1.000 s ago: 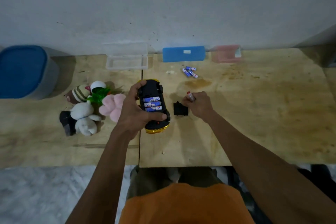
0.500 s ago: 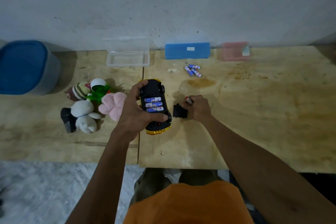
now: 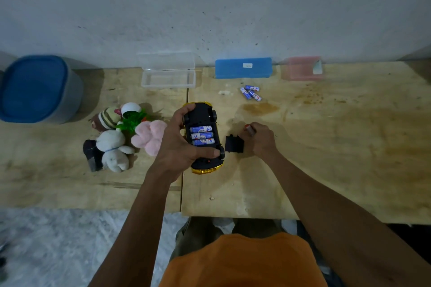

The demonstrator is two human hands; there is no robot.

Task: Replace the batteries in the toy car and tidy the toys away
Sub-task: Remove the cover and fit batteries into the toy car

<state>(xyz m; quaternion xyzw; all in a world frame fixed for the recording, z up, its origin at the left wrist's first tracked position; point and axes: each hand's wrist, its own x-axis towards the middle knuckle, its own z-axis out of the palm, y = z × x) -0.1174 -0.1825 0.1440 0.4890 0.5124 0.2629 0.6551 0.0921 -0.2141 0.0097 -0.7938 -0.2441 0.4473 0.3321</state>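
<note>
My left hand (image 3: 180,144) grips the yellow toy car (image 3: 203,137), which lies upside down with its black underside up. Three blue batteries (image 3: 202,135) sit in its open compartment. The black battery cover (image 3: 234,144) lies on the table just right of the car. My right hand (image 3: 261,138) rests beside the cover, its fingers touching it, and holds a small red-tipped tool (image 3: 249,129). Three loose blue batteries (image 3: 250,93) lie farther back on the table.
A pile of soft toys (image 3: 119,137) lies left of the car. A blue-lidded bin (image 3: 38,88) stands far left. Against the wall sit a clear open box (image 3: 168,77), a blue box (image 3: 243,68) and a pink box (image 3: 303,68). The wooden table's (image 3: 326,147) front edge is near my body.
My right hand has lowered from above the table to the black cover and now touches it. The left hand and car have stayed put.
</note>
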